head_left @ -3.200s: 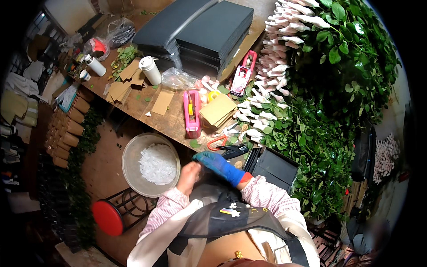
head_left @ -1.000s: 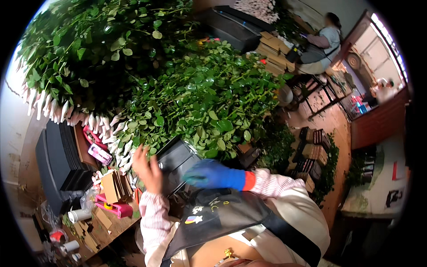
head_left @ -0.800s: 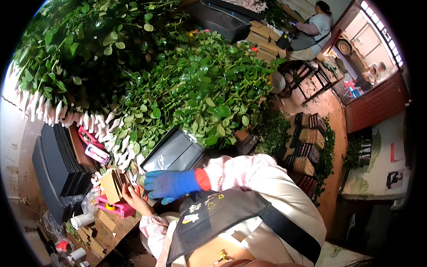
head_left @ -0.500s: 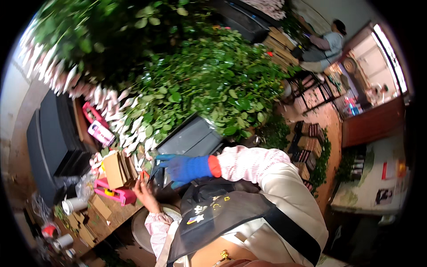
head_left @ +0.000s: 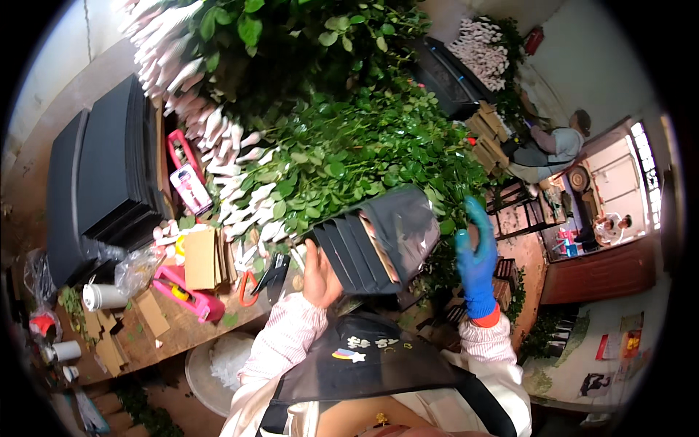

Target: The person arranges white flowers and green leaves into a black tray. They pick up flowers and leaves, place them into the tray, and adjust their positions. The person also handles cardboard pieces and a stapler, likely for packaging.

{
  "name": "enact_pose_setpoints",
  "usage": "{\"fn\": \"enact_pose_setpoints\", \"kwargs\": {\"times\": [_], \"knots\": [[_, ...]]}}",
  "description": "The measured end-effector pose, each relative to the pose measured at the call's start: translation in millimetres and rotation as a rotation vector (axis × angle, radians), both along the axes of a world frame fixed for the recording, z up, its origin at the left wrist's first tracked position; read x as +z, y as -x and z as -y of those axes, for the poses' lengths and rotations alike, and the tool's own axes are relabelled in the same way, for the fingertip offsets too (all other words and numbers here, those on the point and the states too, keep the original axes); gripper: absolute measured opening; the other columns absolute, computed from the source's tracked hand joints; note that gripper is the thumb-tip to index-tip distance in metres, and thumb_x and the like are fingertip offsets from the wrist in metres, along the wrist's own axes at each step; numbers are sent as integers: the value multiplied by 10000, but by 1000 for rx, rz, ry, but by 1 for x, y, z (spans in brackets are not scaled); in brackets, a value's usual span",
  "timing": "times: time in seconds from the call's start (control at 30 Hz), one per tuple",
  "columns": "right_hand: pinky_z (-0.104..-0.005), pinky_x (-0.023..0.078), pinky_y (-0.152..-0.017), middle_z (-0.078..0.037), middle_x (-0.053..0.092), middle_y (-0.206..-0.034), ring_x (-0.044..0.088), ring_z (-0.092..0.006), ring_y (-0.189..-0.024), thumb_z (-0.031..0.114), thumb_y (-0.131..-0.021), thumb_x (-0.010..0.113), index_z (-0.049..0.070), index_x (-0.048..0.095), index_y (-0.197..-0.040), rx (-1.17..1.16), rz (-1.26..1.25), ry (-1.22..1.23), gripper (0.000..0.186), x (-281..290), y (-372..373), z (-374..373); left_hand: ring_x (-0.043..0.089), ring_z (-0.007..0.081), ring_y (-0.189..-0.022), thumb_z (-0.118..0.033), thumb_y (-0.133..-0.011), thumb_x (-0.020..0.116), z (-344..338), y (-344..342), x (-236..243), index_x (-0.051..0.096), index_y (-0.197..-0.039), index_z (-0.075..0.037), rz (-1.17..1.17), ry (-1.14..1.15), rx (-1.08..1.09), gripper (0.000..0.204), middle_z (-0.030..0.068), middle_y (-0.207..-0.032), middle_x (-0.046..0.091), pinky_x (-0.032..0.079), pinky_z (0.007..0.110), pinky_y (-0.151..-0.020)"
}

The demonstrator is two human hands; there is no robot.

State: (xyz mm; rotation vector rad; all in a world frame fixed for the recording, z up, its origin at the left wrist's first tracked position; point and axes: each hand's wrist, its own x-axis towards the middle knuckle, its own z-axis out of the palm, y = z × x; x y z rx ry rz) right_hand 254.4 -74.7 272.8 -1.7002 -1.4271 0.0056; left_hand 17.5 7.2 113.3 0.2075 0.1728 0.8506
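Observation:
In front of my chest is a tilted black bundle [head_left: 357, 251] with stepped, layered sides, a brown cardboard edge showing inside and shiny clear film over its right end. My bare left hand [head_left: 320, 278] grips its left end, with some of the fingers hidden behind it. To the right of the bundle, apart from it, my right hand [head_left: 477, 255] in a blue glove is raised, fingers spread and holding nothing. Red-handled scissors [head_left: 248, 288] and a black tool [head_left: 272, 278] lie on the table by my left forearm.
Leafy stems [head_left: 364, 153] with white-wrapped heads [head_left: 218, 138] pile up beyond the bundle. Black sheets [head_left: 116, 153] are stacked at left. Cardboard pieces [head_left: 200, 258], a pink holder [head_left: 188, 295] and a white cup [head_left: 104, 296] are on the table [head_left: 171, 342]. A person [head_left: 557, 142] sits far right.
My left hand has moved up and right from beside the scissors and now holds the bundle. My gloved right hand has swung right, away from the table. The view has shifted.

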Motion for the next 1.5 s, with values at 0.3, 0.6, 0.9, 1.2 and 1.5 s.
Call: {"fn": "enact_pose_setpoints", "kwargs": {"times": [0.3,0.6,0.9,1.2,1.5], "knots": [[-406,402,-1122,-137,524,-1450,530,-306,-1287,247,-1000,574,15,475,-1434,-20,-1563,-125,502,-85,-81,141,207,284,-1523,-634,-1040,136,-3,-102,103,235,-1589,-53,-40,-966,-145,805,136,-1675,139,176,444,-1225],[-444,400,-1128,-111,494,-1483,514,-312,-1309,302,-1023,514,42,455,-1456,249,-1646,-433,509,11,-151,225,348,287,-1433,-649,-1037,213,48,-239,200,453,-1414,-54,129,-1094,-220,744,150,-1638,175,272,436,-1186],[-482,399,-1135,-86,464,-1515,498,-319,-1331,358,-1047,455,69,434,-1478,486,-1975,-646,520,55,-220,324,418,252,-1395,-574,-1071,179,147,-325,235,379,-1467,-33,173,-1064,-300,700,158,-1551,360,315,396,-1172],[-520,397,-1141,-60,434,-1548,482,-325,-1352,413,-1070,395,97,414,-1500,431,-2292,-719,535,21,-252,390,568,214,-1254,-579,-1062,303,215,-394,196,457,-1422,-50,101,-651,-573,658,94,-1399,559,460,386,-1084],[-583,479,-1048,-83,505,-1493,540,-330,-1310,593,-1025,346,189,452,-1480,209,-2212,-362,618,-11,-251,390,592,207,-1218,-589,-1060,289,237,-413,163,480,-1400,-59,-55,-616,-627,658,85,-1362,587,471,394,-1076]]}}
